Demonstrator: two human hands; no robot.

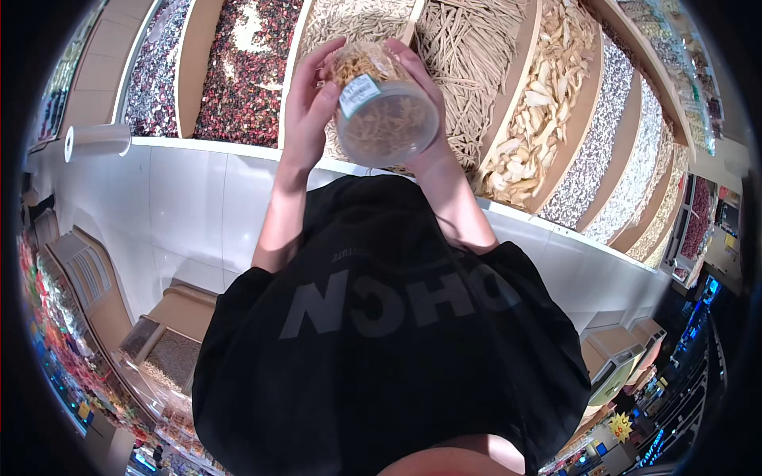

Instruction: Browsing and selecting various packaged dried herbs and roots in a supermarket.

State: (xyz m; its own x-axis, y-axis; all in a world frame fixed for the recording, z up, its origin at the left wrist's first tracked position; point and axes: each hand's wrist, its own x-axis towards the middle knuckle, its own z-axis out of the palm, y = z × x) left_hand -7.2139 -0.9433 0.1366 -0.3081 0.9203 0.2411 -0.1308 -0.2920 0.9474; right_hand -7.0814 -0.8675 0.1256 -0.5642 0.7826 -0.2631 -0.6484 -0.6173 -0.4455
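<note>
Lg grey letters (387, 308), upside down, run across black T-shirt (381, 397), ctr of frame; smaller faint line of letters (347, 256) just above, v. dim. Pale label (359, 94) on clear tub (389, 131), upper ctr: print too small to read. Yellow starburst sign (621, 427), lower R, marks illegible. Blue lit sign (652, 447), bottom R, lettering blurred.

White-and-teal label (359, 93), black shirt (389, 389)

Tub (389, 131) partly hides right hand (423, 75); its label (359, 94) seems too blurred to read
</note>
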